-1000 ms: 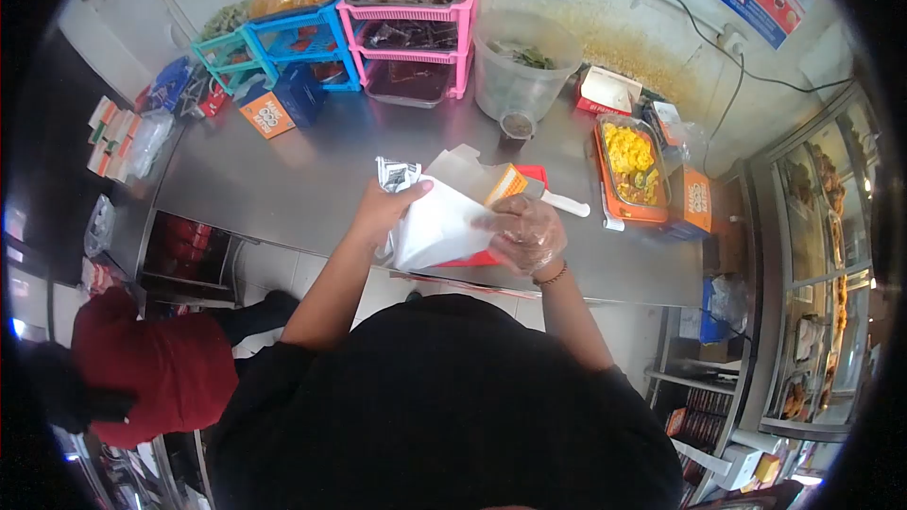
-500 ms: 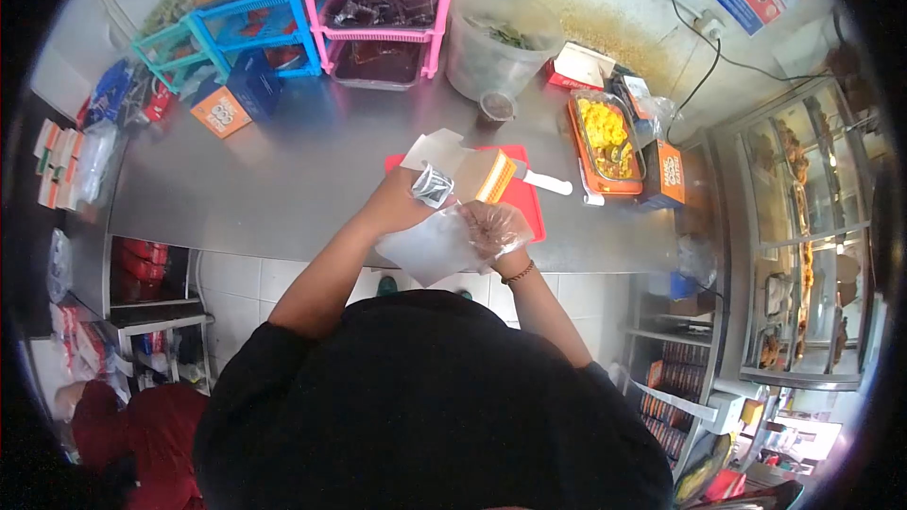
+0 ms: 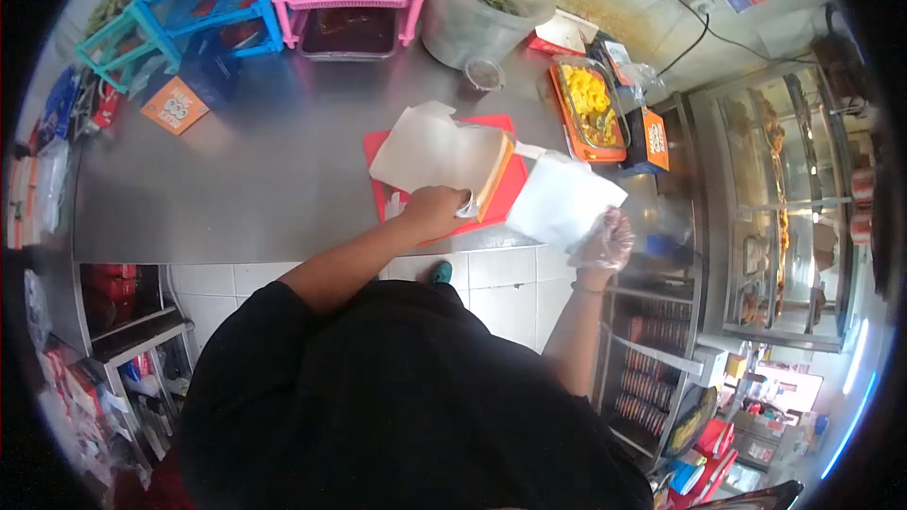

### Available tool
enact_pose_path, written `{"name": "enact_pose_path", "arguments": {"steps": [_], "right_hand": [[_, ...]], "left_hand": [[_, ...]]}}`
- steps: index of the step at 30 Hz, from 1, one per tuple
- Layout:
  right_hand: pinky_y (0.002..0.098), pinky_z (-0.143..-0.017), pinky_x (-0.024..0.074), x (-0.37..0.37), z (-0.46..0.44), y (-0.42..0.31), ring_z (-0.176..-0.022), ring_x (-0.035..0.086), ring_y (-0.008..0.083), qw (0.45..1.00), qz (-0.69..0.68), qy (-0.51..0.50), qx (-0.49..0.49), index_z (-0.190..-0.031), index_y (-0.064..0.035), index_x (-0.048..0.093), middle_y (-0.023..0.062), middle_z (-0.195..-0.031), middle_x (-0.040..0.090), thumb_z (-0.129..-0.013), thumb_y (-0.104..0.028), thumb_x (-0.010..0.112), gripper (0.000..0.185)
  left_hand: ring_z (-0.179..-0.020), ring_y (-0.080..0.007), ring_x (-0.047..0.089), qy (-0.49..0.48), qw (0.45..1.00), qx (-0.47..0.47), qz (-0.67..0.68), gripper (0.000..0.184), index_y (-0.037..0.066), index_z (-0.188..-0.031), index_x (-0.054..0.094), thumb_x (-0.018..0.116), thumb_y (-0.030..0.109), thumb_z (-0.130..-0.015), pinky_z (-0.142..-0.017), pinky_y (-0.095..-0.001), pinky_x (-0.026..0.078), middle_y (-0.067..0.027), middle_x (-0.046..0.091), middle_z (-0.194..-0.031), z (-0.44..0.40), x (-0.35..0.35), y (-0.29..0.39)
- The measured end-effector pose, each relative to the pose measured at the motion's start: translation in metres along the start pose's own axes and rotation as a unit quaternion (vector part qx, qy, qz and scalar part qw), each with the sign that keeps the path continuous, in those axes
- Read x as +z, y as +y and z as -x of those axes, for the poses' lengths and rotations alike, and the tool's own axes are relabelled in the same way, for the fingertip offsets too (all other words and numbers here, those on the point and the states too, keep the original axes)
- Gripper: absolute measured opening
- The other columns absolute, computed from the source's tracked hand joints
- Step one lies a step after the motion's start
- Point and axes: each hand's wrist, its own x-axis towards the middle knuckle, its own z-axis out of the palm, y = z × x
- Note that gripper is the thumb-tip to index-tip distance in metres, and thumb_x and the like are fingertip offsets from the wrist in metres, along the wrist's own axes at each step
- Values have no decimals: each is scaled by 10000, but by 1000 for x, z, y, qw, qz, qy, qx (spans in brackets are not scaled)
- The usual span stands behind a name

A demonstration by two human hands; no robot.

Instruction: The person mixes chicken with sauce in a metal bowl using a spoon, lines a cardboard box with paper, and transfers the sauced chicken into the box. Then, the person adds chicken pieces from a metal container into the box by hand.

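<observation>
My left hand (image 3: 436, 212) is closed on a small silvery sachet (image 3: 468, 206) at the near inner edge of an open cardboard food box (image 3: 435, 149). The box is pale inside and orange along its right side. It rests on a red board (image 3: 514, 187). My right hand (image 3: 605, 241), in a clear plastic glove, grips a white sheet of paper (image 3: 567, 198) by its lower right corner. The sheet hangs beyond the board's right edge and covers most of a knife, whose white handle (image 3: 531, 150) shows only in part.
A glass dish of yellow food (image 3: 588, 99) stands at the back right, by an orange-and-blue box (image 3: 654, 140). Behind are a lidded cup (image 3: 484, 76), a translucent bucket (image 3: 482, 14) and a pink rack (image 3: 345, 0). Another orange-and-blue box (image 3: 177, 106) sits left.
My hands have separated. The left lowered the sachet to the box's near edge, and the right swung out right with the white sheet. The view has also shifted.
</observation>
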Motion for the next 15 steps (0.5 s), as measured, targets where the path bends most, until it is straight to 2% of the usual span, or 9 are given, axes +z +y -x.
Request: {"name": "enact_pose_path", "arguments": {"steps": [2, 5, 6, 7, 8, 9, 11, 14, 15], "right_hand": [[216, -573, 416, -18, -4, 2, -670, 513, 58, 999, -30, -20, -20, -742, -38, 581, 5, -716, 593, -873, -156, 588, 177], [187, -558, 384, 5, 19, 6, -647, 480, 46, 999, 32, 1, 24, -714, -56, 555, -10, -709, 576, -855, -147, 616, 179], [194, -539, 358, 23, 31, 4, -606, 448, 48, 999, -26, -2, 36, -707, -64, 554, -26, -683, 567, -826, -144, 654, 175], [255, -578, 411, 29, 38, -5, -615, 473, 97, 991, 119, -67, 11, -740, -59, 577, -7, -679, 558, -798, -136, 684, 144], [258, -546, 378, 43, 50, -3, -588, 426, 93, 980, 181, -78, 21, -721, -65, 572, -24, -637, 524, -805, -157, 676, 163], [271, -519, 346, 54, 57, -1, -565, 392, 96, 966, 231, -111, -20, -712, -59, 564, -12, -594, 485, -807, -183, 670, 189], [283, -512, 335, 75, 71, 11, -554, 366, 102, 981, 124, -145, 38, -705, -55, 557, 9, -577, 455, -800, -191, 674, 202], [326, -524, 362, 102, 82, 37, -531, 428, 176, 979, 52, -183, 68, -721, -45, 560, 75, -583, 490, -819, -257, 640, 247], [344, -538, 371, 109, 83, 35, -549, 452, 213, 973, 104, -197, 62, -731, -44, 561, 98, -601, 505, -828, -283, 620, 265]], "left_hand": [[-784, -314, 616, -75, 994, 38, -63, 233, 111, -956, 621, 585, 198, -743, -683, -424, 484, -118, 623, -841, 3, 2, 5], [-752, -284, 621, -135, 976, 87, -144, 202, 109, -892, 647, 580, 161, -709, -645, -419, 500, -106, 602, -779, 26, -19, -5], [-760, -289, 622, -168, 966, 100, -170, 206, 122, -905, 650, 583, 163, -714, -649, -419, 501, -105, 608, -808, 33, -23, -16], [-769, -289, 622, -189, 962, 83, -180, 210, 122, -915, 647, 578, 161, -721, -657, -416, 501, -105, 609, -816, 39, -23, -28], [-778, -288, 621, -211, 957, 66, -191, 213, 123, -925, 645, 573, 160, -728, -665, -414, 502, -105, 610, -825, 44, -21, -41], [-787, -288, 621, -231, 950, 48, -202, 217, 123, -935, 642, 568, 159, -735, -673, -412, 503, -105, 611, -834, 51, -21, -51], [-825, -300, 612, -160, 979, 18, -122, 247, 92, -954, 625, 588, 117, -711, -705, -414, 494, -105, 622, -876, 61, -28, -59], [-832, -299, 613, -18, 996, -83, -14, 288, 58, -960, 603, 661, 122, -686, -716, -392, 486, -115, 633, -901, 65, -60, -46], [-825, -311, 614, 35, 988, -124, 83, 274, 55, -940, 608, 670, 143, -688, -714, -394, 485, -133, 634, -889, 64, -56, -50]]}}
